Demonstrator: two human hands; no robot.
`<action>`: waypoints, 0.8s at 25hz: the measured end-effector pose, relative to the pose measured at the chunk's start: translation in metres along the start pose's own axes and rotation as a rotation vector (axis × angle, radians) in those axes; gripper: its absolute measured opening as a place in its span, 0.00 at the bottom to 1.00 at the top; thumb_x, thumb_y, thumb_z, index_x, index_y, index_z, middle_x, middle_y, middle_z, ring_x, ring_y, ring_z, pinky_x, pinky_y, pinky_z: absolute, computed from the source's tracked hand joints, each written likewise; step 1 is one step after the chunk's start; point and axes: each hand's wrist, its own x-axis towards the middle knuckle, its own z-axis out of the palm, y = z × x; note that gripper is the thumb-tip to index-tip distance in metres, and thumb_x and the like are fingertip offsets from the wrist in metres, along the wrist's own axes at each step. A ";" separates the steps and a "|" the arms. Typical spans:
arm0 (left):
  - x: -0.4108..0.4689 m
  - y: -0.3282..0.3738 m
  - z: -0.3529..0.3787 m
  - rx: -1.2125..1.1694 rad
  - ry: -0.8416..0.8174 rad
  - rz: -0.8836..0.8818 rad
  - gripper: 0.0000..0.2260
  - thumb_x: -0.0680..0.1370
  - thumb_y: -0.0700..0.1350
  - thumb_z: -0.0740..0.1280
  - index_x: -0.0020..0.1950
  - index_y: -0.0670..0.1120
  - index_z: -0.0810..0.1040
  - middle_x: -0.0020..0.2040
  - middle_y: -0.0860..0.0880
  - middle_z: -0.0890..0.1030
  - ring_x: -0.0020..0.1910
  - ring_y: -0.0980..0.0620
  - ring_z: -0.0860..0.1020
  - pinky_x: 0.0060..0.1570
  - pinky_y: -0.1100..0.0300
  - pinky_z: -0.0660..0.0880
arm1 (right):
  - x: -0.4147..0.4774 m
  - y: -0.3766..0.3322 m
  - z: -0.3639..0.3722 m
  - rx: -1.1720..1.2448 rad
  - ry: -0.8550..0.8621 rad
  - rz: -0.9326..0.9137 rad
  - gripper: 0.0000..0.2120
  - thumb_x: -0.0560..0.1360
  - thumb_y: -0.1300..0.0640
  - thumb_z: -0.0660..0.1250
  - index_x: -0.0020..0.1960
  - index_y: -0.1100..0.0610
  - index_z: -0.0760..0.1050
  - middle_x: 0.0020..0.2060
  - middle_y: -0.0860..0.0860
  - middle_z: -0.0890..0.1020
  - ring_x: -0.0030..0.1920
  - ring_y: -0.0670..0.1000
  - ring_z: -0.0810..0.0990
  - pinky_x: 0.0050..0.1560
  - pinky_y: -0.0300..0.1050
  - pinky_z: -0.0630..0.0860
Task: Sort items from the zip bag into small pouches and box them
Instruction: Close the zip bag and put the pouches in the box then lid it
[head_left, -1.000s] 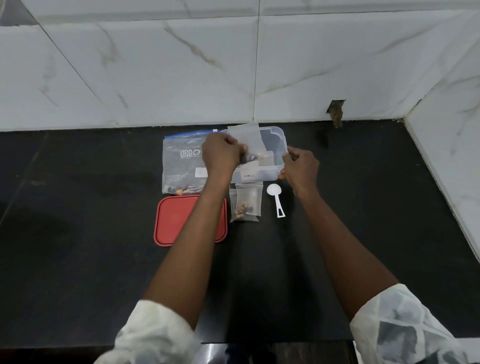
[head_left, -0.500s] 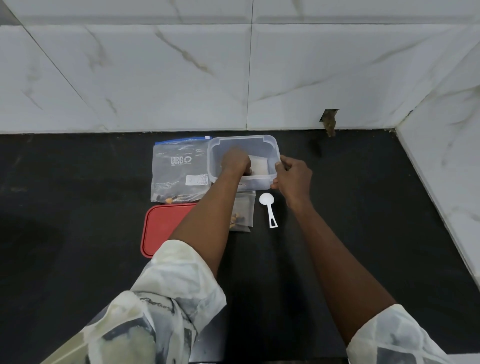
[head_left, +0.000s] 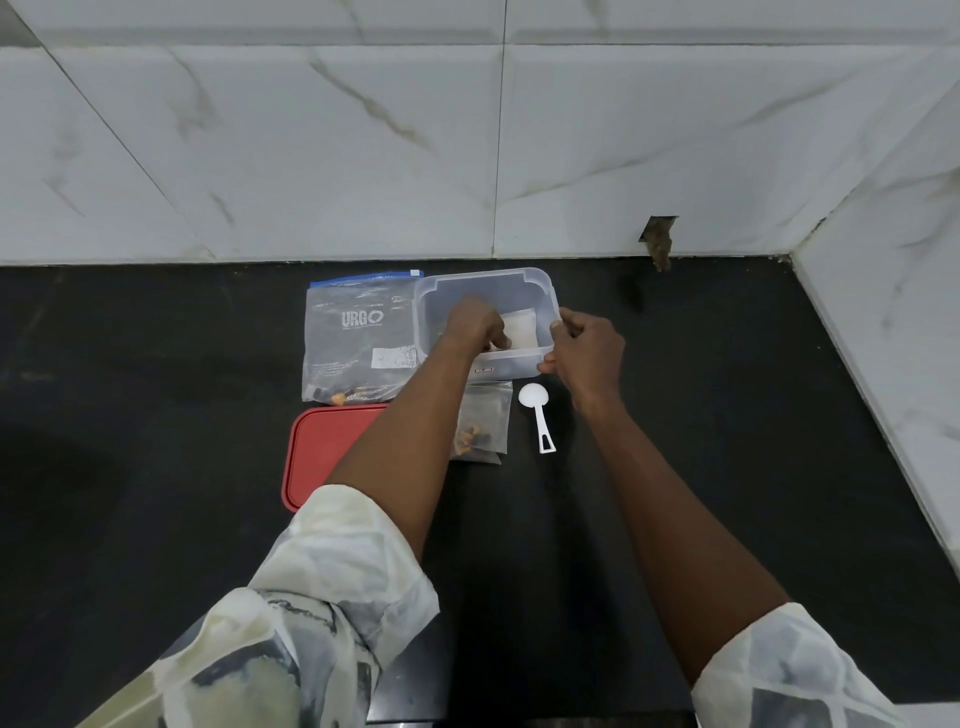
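Observation:
A clear plastic box (head_left: 537, 291) stands on the black counter. My left hand (head_left: 475, 325) reaches down inside it, fingers closed on a small clear pouch (head_left: 521, 328) lying on the box floor. My right hand (head_left: 589, 353) grips the box's right front corner. Left of the box lies the zip bag (head_left: 358, 338) printed URGO, with a few nuts at its bottom edge. Two more small pouches (head_left: 483, 423) holding nuts lie in front of the box, partly hidden by my left forearm.
A red lid (head_left: 322, 452) lies at front left, partly under my left arm. A white plastic scoop (head_left: 537, 415) rests in front of the box's right corner. Marble walls close the back and right side; a hole (head_left: 657, 241) breaks the back wall.
My left hand carried the small pouch from above the box down into it and stays there. My right hand kept its hold on the box's corner. The camera tilted slightly.

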 end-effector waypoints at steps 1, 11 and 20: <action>0.000 -0.001 -0.001 -0.008 0.041 0.021 0.15 0.76 0.42 0.75 0.60 0.37 0.82 0.56 0.42 0.84 0.57 0.46 0.83 0.61 0.57 0.77 | 0.000 -0.002 0.000 0.001 0.000 0.005 0.15 0.80 0.61 0.64 0.66 0.59 0.77 0.52 0.54 0.84 0.31 0.51 0.85 0.35 0.41 0.83; -0.057 -0.085 -0.054 -0.486 0.644 0.049 0.12 0.75 0.44 0.74 0.55 0.39 0.84 0.51 0.42 0.85 0.51 0.45 0.83 0.53 0.57 0.76 | -0.031 0.003 -0.009 -0.072 0.200 -0.011 0.10 0.77 0.52 0.66 0.49 0.59 0.79 0.36 0.49 0.80 0.36 0.51 0.79 0.39 0.36 0.76; -0.066 -0.103 -0.052 -0.908 0.239 -0.035 0.10 0.76 0.35 0.73 0.56 0.37 0.81 0.41 0.41 0.81 0.33 0.49 0.77 0.34 0.59 0.80 | -0.082 0.041 0.043 -0.306 -0.150 0.143 0.16 0.71 0.50 0.74 0.35 0.61 0.75 0.30 0.55 0.80 0.32 0.56 0.81 0.34 0.50 0.80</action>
